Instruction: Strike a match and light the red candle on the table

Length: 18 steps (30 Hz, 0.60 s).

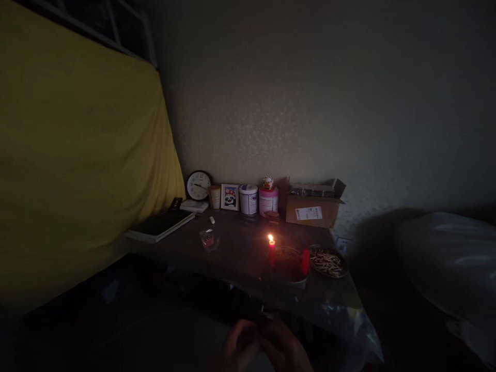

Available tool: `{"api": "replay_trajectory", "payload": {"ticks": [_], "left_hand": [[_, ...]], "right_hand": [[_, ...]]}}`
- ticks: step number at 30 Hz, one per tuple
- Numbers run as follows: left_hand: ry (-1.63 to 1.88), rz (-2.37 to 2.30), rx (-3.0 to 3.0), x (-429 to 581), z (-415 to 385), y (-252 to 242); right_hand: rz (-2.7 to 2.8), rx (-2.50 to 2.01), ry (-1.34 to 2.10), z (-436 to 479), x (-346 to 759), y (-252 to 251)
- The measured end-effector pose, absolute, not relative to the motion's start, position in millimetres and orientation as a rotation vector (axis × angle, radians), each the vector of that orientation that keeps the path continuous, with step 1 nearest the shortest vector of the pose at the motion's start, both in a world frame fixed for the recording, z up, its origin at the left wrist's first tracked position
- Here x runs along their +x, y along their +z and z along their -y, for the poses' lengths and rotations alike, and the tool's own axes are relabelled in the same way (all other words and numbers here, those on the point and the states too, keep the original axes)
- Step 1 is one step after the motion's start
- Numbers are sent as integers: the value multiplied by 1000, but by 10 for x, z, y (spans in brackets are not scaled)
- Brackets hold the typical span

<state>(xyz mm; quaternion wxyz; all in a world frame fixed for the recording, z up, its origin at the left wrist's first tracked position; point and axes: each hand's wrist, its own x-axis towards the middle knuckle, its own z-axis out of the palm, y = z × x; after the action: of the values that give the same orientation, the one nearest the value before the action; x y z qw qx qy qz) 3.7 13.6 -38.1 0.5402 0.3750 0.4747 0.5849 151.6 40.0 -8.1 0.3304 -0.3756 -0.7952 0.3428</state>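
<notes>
The room is dark. My left hand (241,345) and my right hand (287,349) meet at the bottom edge, below the near edge of the desk (240,258). Their fingers curl in and touch each other; anything between them is lost in the dark. On the desk ahead of them a short red candle (272,247) burns upright beside a round dish (289,264). A second red candle (306,261) stands unlit at that dish's right. Further right a plate of matchsticks (327,261) lies on the desk.
Along the wall stand a clock (199,185), a small picture frame (230,197), two tins (248,199), and an open cardboard box (313,206). A laptop or book (159,226) lies at the desk's left. A yellow sheet (77,165) hangs left; a plastic-wrapped bulk (449,263) sits right.
</notes>
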Motion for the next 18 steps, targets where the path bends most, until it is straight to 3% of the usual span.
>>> {"api": "replay_trajectory", "payload": {"ticks": [18], "left_hand": [[1500,-1156,854,108,-100,-367]], "right_hand": [[1965,-1008,1056,-400,1515,-70]]}}
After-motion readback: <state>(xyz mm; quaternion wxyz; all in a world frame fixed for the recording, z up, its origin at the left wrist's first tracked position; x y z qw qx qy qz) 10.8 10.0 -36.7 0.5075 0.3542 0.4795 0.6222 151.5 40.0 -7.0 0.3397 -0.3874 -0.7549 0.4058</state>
